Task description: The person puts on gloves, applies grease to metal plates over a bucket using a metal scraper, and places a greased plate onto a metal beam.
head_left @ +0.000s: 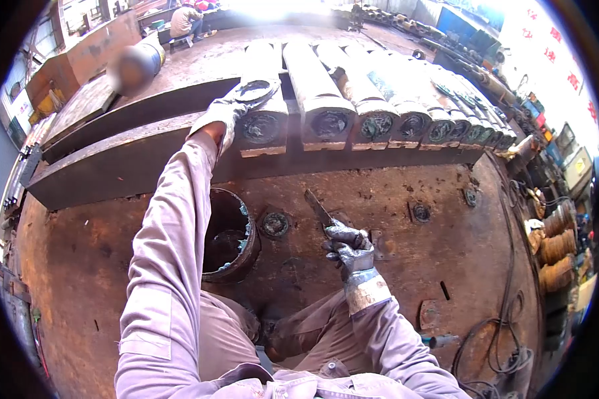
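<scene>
My left hand, in a pale work glove, reaches forward over the end of the nearest cylinder. Its fingers close on the edge of a round ring lying at the top of that cylinder. In a dark, grease-smeared glove, my right hand grips a thin flat scraper, blade pointing up and forward. Between my arms stands an open metal bucket with blue-green grease around its inner wall. A greasy round cap sits on the floor beside the bucket.
More large cylinders lie side by side across a long steel beam, with greased ends facing me. Other round pieces rest on the rusty floor. A black cable coils at right. Another person sits far back.
</scene>
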The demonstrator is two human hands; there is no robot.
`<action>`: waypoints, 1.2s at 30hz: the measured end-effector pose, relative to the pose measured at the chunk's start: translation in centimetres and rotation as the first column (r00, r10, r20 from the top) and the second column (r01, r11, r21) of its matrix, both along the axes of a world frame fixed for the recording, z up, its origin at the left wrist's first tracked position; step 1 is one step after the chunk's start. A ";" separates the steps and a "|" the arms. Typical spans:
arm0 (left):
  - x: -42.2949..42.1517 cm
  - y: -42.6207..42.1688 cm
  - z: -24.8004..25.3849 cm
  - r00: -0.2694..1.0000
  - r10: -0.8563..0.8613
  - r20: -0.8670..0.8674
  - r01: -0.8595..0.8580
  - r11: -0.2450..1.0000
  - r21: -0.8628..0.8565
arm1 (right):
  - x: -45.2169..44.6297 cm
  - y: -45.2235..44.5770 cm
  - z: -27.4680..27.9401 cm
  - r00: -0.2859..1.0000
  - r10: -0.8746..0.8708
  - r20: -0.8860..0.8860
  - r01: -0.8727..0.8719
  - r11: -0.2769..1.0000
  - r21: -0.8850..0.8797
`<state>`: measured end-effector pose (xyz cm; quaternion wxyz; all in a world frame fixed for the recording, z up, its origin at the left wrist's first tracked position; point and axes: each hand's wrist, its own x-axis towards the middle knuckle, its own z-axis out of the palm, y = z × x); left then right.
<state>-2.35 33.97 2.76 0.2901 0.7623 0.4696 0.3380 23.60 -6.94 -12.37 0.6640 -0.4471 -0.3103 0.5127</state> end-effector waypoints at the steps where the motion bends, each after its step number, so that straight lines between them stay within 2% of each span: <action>1: -0.4 -0.9 0.1 0.998 -0.057 0.028 0.057 0.998 -0.021 | -0.4 0.0 -0.4 0.998 -0.031 -0.060 0.033 0.999 0.034; 4: -1.2 -3.3 0.1 0.997 -0.079 -0.018 0.078 0.996 -0.036 | -1.0 -0.4 0.7 0.998 -0.063 0.004 0.062 0.998 0.033; 7: -1.2 -4.3 -0.2 0.995 -0.048 -0.088 0.046 0.999 -0.021 | -2.3 -1.2 3.0 0.995 -0.022 -0.095 0.021 1.000 -0.015; 8: -1.0 -4.1 -0.2 0.993 -0.037 -0.110 0.036 0.999 -0.007 | -2.5 -1.3 2.9 0.993 0.019 -0.116 -0.011 0.997 0.071; 10: -0.5 -3.5 -0.1 0.988 -0.014 -0.151 0.017 1.000 0.018 | -2.8 -0.7 1.2 0.998 0.025 0.057 -0.032 0.992 0.125; 14: 0.3 -2.6 -0.4 0.975 0.015 -0.222 -0.009 1.000 0.029 | -2.2 0.0 -0.1 0.997 0.054 0.050 -0.058 0.994 0.093; 21: 1.8 -3.9 -0.6 0.955 -0.016 -0.295 0.035 0.998 0.059 | -2.2 0.7 -0.1 0.998 0.005 0.057 -0.005 1.000 0.001; 23: 2.0 -4.7 -0.2 0.953 -0.028 -0.301 0.048 0.997 0.059 | -2.3 0.4 0.3 1.000 0.011 0.025 -0.011 1.000 0.001; 27: 1.4 -8.7 3.4 0.963 -0.097 -0.251 0.102 0.995 0.007 | -2.4 0.2 0.2 0.997 0.013 0.079 -0.013 1.000 0.002; 29: 1.5 -9.9 4.5 0.954 -0.092 -0.287 0.093 0.996 -0.009 | -2.7 0.4 -0.2 0.993 -0.014 0.115 0.016 1.000 -0.015; 32: 2.0 -7.5 3.2 0.884 -0.025 -0.467 0.058 0.997 0.055 | -2.6 0.2 0.2 0.998 -0.004 0.062 0.005 1.000 -0.004; 34: 2.3 -4.1 0.2 0.842 0.120 -0.527 0.037 0.960 0.277 | -2.4 0.0 0.0 0.999 0.009 0.043 -0.009 1.000 -0.003; 36: 1.9 -4.7 0.9 0.872 0.095 -0.481 0.011 0.977 0.213 | -2.3 -0.2 0.3 1.000 0.006 0.018 -0.006 1.000 -0.004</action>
